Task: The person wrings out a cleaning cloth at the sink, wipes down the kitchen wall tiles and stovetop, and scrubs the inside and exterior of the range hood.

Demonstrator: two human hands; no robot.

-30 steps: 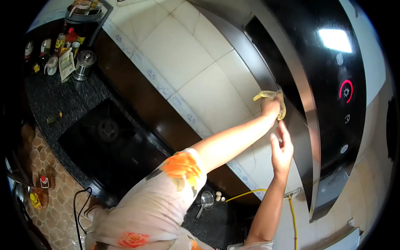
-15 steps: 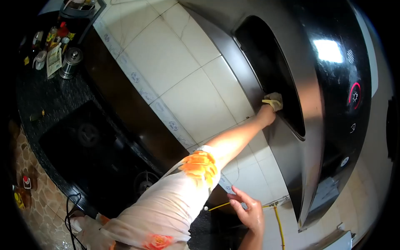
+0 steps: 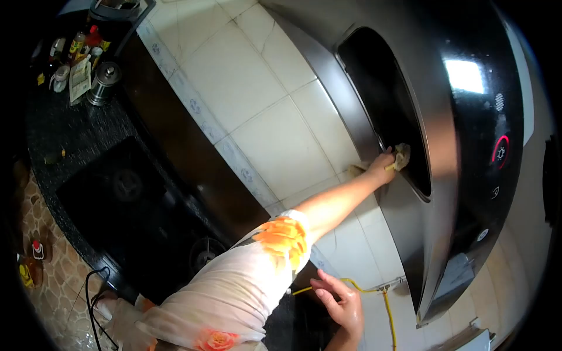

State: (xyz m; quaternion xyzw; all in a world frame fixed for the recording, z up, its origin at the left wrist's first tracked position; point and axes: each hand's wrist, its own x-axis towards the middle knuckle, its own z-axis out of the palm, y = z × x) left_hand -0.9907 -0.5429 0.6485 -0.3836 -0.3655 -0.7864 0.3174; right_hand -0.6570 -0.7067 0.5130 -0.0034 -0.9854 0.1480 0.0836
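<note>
My left hand (image 3: 383,167) reaches up to the range hood (image 3: 404,225), at the lower end of its dark opening (image 3: 380,76). Its fingers are closed on a crumpled beige cloth (image 3: 403,157), which lies at the opening's edge. A yellowish strip shows beside the fingers. My left arm wears a pale sleeve with orange flowers. Lower in the picture, my right hand (image 3: 342,304) is raised with fingers bent and apart, holding nothing. It is near the tiled wall and a yellow hose (image 3: 389,316).
Below the hood is a black cooktop (image 3: 123,193) on a dark counter (image 3: 64,126). A steel canister (image 3: 105,85) and several bottles stand at the counter's far end. A black cable (image 3: 88,298) hangs by the counter edge. A red-capped bottle (image 3: 37,250) stands on the patterned floor.
My left hand has moved a little with the cloth toward the opening's lower edge, and its grip has turned. My right hand has shifted slightly left in view. The camera has tilted a little.
</note>
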